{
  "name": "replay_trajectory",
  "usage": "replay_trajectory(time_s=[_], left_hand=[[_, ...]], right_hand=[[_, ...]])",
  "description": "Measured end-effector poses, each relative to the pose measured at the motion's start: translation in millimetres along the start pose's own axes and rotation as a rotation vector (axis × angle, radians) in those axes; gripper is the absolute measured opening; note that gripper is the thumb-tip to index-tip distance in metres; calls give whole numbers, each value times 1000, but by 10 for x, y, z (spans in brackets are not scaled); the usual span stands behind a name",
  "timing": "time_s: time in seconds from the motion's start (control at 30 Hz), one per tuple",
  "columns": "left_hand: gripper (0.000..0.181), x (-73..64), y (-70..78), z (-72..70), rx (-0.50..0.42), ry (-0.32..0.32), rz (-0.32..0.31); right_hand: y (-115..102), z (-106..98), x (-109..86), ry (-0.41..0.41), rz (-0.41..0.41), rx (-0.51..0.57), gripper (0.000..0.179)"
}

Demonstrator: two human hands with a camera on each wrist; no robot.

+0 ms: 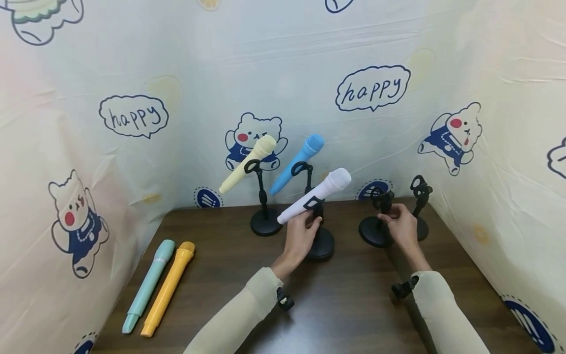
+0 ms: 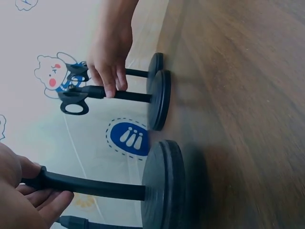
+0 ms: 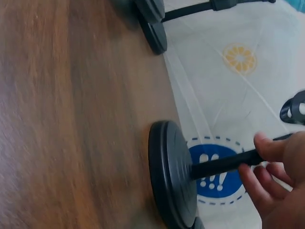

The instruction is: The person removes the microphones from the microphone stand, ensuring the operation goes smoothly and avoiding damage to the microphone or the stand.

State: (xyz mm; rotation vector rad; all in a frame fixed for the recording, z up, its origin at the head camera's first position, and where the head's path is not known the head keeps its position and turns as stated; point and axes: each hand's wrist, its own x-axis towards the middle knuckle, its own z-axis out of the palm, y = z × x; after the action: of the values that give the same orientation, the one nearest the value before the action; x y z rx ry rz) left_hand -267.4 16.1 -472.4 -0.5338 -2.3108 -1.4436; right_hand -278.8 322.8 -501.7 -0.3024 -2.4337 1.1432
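Observation:
My left hand [image 1: 299, 240] grips the upright of a black desk microphone stand [image 1: 322, 245]. A white microphone [image 1: 311, 195] lies tilted in that stand's clip. In the left wrist view, the fingers wrap the pole [image 2: 102, 185] below the clip, above its round base. On the right, my right hand [image 1: 403, 229] pinches the pole of a second black stand [image 1: 374, 232], whose clip holds no microphone. The right wrist view shows thumb and fingers on that pole [image 3: 221, 164], its base [image 3: 167, 174] on the table. Close behind this hand stands another bare stand [image 1: 422, 227].
Farther back, two stands hold a cream microphone [image 1: 245, 166] and a blue microphone [image 1: 295, 166]. A mint microphone [image 1: 149, 285] and an orange microphone [image 1: 169, 290] lie side by side at the table's left. Printed cloth [image 1: 283, 59] surrounds the brown table [image 1: 345, 314] at the back and sides.

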Motion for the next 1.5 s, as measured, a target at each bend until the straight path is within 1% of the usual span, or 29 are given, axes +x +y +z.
replay_trajectory(time_s=[0.07,0.17,0.23,0.3,0.4,0.53,0.67,0.7,0.8,0.93,1.0,1.1,1.2,1.33,1.43,1.5], left_hand=[[15,-23,-6,-46,-3,8,3],[15,-66,-26,-113,-12,20,-2],[13,-93,-47,-152,-14,33,-2],[13,-123,-69,-187,-8,45,-7],[13,-167,-100,-232,4,62,-17],[15,-235,-131,-287,-4,83,-33],[17,-298,-164,-330,-7,99,-38],[17,-313,-171,-335,-6,105,-33],[16,-354,-186,-351,2,117,-25],[15,-411,-192,-362,3,121,-20],[16,-438,-198,-365,-6,113,-23],[16,-470,-201,-374,-27,102,-26],[17,-493,-207,-387,-45,102,-42],[18,-510,-215,-408,-47,107,-66],[18,-509,-222,-421,-27,103,-57],[17,-504,-219,-434,1,102,-41]], right_hand=[[-38,17,-46,55,29,8,35],[-108,68,-154,136,51,26,26],[-163,114,-238,150,36,45,22],[-228,159,-321,124,8,66,20],[-345,236,-446,39,-51,100,17],[-515,386,-611,-100,-162,148,10],[-688,608,-776,-237,-273,199,5],[-727,675,-818,-263,-289,206,6],[-837,866,-930,-334,-303,219,10],[-942,1094,-1039,-405,-307,247,22],[-969,1196,-1074,-427,-317,269,27],[-998,1319,-1107,-438,-330,287,29],[-1023,1404,-1119,-416,-345,275,25],[-1040,1462,-1127,-377,-365,252,19],[-1044,1474,-1135,-368,-359,264,19],[-1048,1476,-1138,-370,-352,275,20]])
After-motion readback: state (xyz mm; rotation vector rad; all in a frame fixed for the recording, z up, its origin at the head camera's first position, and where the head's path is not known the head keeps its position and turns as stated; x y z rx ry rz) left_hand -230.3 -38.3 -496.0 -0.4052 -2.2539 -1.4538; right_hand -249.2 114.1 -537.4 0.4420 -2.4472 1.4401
